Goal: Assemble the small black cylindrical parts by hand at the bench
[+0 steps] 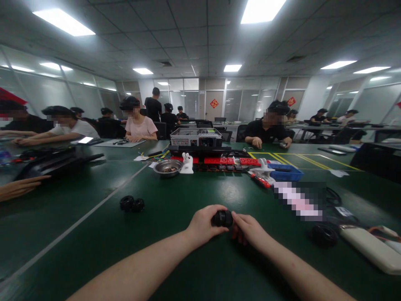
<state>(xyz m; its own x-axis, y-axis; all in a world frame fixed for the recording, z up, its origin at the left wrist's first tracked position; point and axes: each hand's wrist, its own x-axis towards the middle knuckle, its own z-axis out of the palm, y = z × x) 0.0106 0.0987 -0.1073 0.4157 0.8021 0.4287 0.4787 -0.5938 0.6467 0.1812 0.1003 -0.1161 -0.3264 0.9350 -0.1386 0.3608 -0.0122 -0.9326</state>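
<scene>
A small black cylindrical part [222, 218] is gripped between both my hands just above the green table [175, 200]. My left hand [203, 223] curls round its left side with fingers closed on it. My right hand [247, 230] pinches its right end with closed fingers. Two similar black round parts [132, 203] lie on the table to the left, apart from my hands.
A metal bowl [168, 167], a white figure-like object [187, 163], red strips [232, 161], a blue tray [283, 172] and an open computer case [196, 137] stand farther back. A black ring [324, 235] and a white device [369, 248] lie at right. Another person's hand [21, 186] rests at left; several people sit around.
</scene>
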